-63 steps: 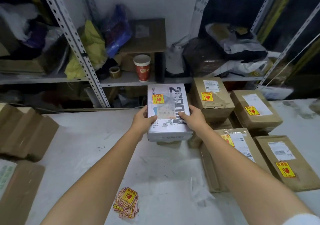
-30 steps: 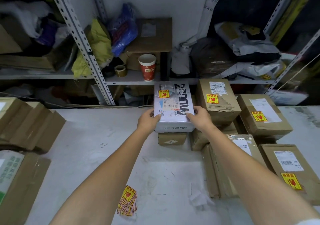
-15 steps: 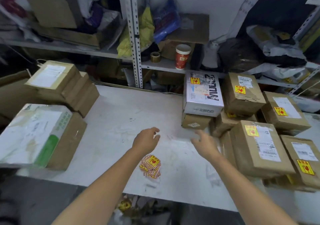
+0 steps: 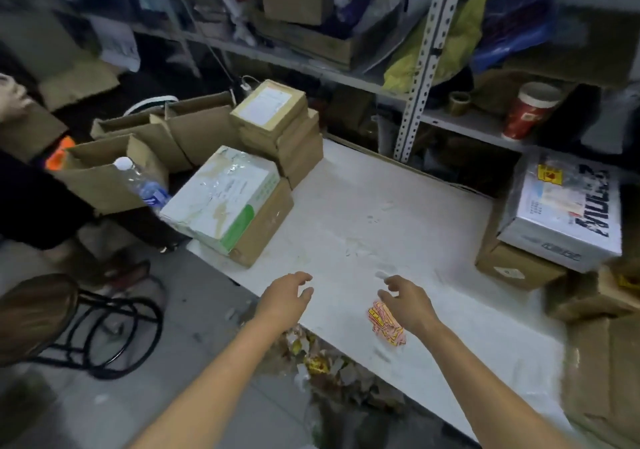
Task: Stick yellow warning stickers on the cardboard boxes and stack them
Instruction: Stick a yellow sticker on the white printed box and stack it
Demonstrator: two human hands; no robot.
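Hovering by table (image 4: 398, 206): left hand (image 4: 284, 301), right hand (image 4: 408, 305) loose-fingered, empty; stickers (image 4: 384, 324) apparently under right.

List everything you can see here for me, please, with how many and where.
table: one, white, centre
sticker pile: one, yellow-red, near the table's front edge
white box: one, black lettering, yellow sticker, atop a brown box at right
green-white box: one, table's left edge
brown box stack: one, behind it, white label on top
open cartons: several, brown, left of table
water bottle: one, clear, by the cartons
paper cup: one, red, on shelf
stool: one, black frame, lower left
left hand: fingers relaxed, empty
right hand: fingers relaxed, empty, over the stickers
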